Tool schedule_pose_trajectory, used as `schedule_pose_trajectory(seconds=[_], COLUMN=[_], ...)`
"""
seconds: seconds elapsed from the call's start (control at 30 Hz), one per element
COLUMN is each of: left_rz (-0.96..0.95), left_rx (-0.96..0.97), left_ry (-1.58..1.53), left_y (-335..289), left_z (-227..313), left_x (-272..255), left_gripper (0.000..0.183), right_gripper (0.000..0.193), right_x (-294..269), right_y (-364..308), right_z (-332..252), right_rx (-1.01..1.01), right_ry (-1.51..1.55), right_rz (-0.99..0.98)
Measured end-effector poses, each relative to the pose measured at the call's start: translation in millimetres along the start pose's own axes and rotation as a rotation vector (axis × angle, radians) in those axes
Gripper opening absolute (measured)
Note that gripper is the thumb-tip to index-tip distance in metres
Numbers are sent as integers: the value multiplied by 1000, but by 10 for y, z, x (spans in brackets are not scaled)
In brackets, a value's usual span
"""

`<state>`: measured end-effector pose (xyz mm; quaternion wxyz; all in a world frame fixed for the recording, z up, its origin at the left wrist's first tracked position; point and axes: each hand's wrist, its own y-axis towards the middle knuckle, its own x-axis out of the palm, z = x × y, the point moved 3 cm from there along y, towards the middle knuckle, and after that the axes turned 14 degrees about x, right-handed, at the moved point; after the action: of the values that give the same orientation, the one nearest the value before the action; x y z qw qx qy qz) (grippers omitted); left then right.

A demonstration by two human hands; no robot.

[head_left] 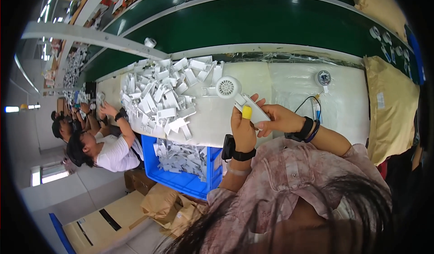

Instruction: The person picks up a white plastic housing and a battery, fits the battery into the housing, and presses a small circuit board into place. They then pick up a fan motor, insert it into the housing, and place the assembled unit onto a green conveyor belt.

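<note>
A white handheld fan with a round grille head is in both my hands above the table. My left hand, with a yellow cover on one finger, is closed on the fan near where its head meets the handle. My right hand is closed round the lower handle, its fingertips pressed on the white casing. Loose white plastic casing parts lie heaped to the left of the fan. Right of my hands, a round fan part with its inner works exposed lies on the table, close to a thin dark cable.
Below the table's left front stands a blue bin with white parts inside. A large brown paper sack stands at the right. Beyond the table runs a green conveyor belt. Other people work farther left.
</note>
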<state>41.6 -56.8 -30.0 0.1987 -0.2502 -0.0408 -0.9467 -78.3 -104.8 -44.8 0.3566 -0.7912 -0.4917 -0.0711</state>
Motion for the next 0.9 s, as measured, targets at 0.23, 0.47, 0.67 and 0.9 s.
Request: schedule_pose_trajectory(seconds=[0.23, 0.47, 0.67, 0.9], left_rz=[-203, -359, -502, -323], left_rx=[-64, -142, 284, 621], left_ry=[-73, 106, 746, 1545], left_y=[168, 1005, 2649, 3823], left_z=[-93, -340, -1191, -1592], left_x=[205, 418, -320, -236], left_gripper=[38, 39, 32, 36], right_gripper=[43, 33, 27, 28], right_x=[-75, -760, -1408, -1878], right_y=[-389, -1101, -1753, -2239], right_z=[-186, -128, 247, 532], right_rx=[-150, -302, -21, 571], right_ry=[-183, -553, -661, -839], right_rz=[301, 660, 1160, 1603])
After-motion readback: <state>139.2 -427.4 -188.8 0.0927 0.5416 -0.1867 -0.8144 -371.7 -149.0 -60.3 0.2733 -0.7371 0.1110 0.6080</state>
